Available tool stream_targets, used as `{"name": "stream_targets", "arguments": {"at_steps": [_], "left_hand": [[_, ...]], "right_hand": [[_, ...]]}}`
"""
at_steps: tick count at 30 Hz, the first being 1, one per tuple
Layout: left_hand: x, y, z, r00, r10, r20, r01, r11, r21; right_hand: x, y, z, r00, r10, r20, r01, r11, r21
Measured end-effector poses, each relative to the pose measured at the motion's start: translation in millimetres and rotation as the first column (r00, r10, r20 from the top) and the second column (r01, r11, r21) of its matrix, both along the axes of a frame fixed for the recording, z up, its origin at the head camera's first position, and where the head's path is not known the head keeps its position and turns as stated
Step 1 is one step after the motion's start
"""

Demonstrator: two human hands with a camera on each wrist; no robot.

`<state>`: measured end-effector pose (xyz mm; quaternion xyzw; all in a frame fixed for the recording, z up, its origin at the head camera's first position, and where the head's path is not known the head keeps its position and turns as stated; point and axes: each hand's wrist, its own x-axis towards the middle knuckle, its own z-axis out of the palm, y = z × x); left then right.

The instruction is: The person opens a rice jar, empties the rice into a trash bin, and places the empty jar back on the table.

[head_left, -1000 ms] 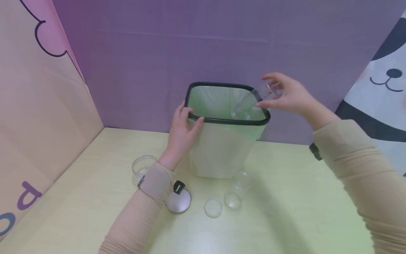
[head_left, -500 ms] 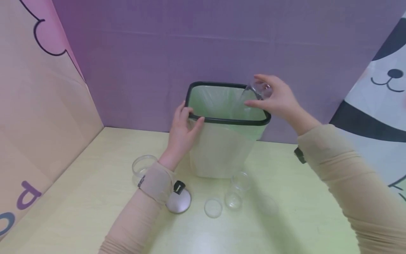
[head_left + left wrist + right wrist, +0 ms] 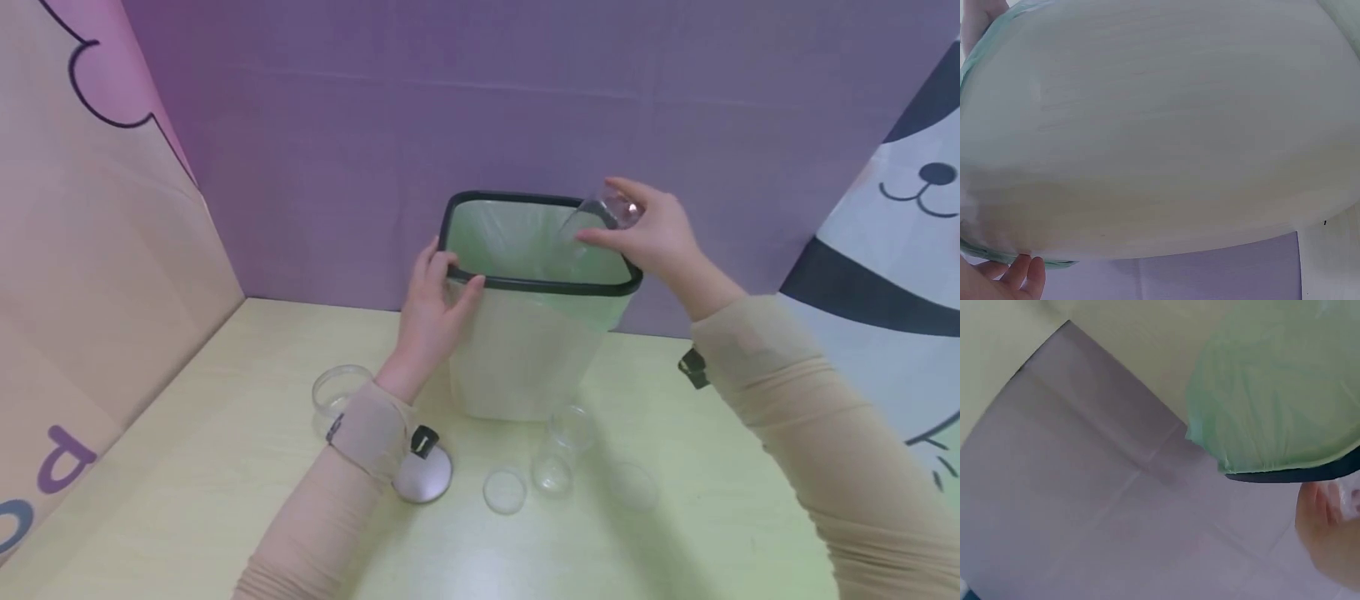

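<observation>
A pale trash bin (image 3: 525, 358) with a black rim and a thin green liner (image 3: 1272, 394) stands on the table against the back wall. My left hand (image 3: 431, 325) grips the rim at its left front corner, thumb on the near side; in the left wrist view the bin wall (image 3: 1160, 125) fills most of the picture. Over the bin's right side, my right hand (image 3: 660, 237) holds a clear cup (image 3: 611, 210) between thumb and fingers, tilted with its mouth down toward the opening. Its lower part is hard to see against the liner. What lies inside the bin is hidden.
In front of the bin lie a clear jar-like cup (image 3: 572, 427), a small clear dish (image 3: 552, 475), a clear disc (image 3: 505, 492) and a faint clear disc (image 3: 633, 487). A silver lid (image 3: 423, 479) and a clear round dish (image 3: 341, 392) are near my left forearm.
My right hand has moved left with the cup, bringing it further over the bin and tipping it more steeply before easing slightly. The left hand stays on the rim.
</observation>
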<state>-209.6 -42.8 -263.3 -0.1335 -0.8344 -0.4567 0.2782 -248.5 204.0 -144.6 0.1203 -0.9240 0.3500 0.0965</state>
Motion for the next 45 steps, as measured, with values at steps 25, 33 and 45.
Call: {"name": "stream_targets", "arguments": {"at_steps": [25,33,45], "left_hand": [[-1.1,-1,0.3,1.000,0.009,0.025,-0.009,1.000,-0.004],[-1.6,1,-0.1,1.000,0.005,0.008,-0.005,1.000,0.001],[-1.4,1,-1.7,1.000,0.006,-0.007,-0.006,1.000,-0.010]], "right_hand": [[-6.2,-2,-10.3,0.976,0.063,-0.211,-0.039,0.993,0.114],[-6.4,-1,-14.9,0.974,0.111,-0.199,-0.096,0.992,0.085],[-10.3,-3,-18.7,0.995,0.028,-0.096,-0.026,0.999,0.024]]}}
